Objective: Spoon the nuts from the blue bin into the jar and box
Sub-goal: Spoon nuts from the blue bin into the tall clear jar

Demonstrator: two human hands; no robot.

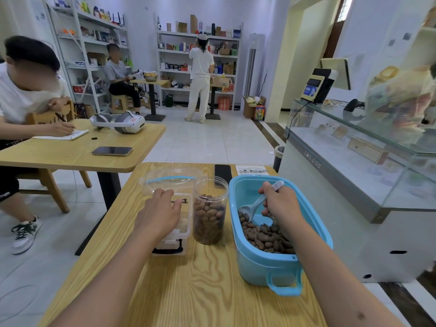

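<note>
The blue bin (266, 263) stands on the right of the wooden table and holds brown nuts (266, 237) in its near half. My right hand (280, 204) is inside the bin, shut on a pale plastic spoon (256, 206) whose bowl touches the nuts. A clear round jar (210, 208), mostly full of nuts, stands just left of the bin. Left of the jar sits a clear plastic box (175, 241) with black latches. My left hand (162, 213) rests on top of that box, fingers curled over its edge. What the box contains is hidden by the hand.
A clear lid with a blue seal (172, 179) lies behind the box. A black phone (223, 174) and a paper slip (251, 170) lie at the table's far edge. A glass counter (354, 175) stands close on the right. A person writes at another table (77, 152) on the left.
</note>
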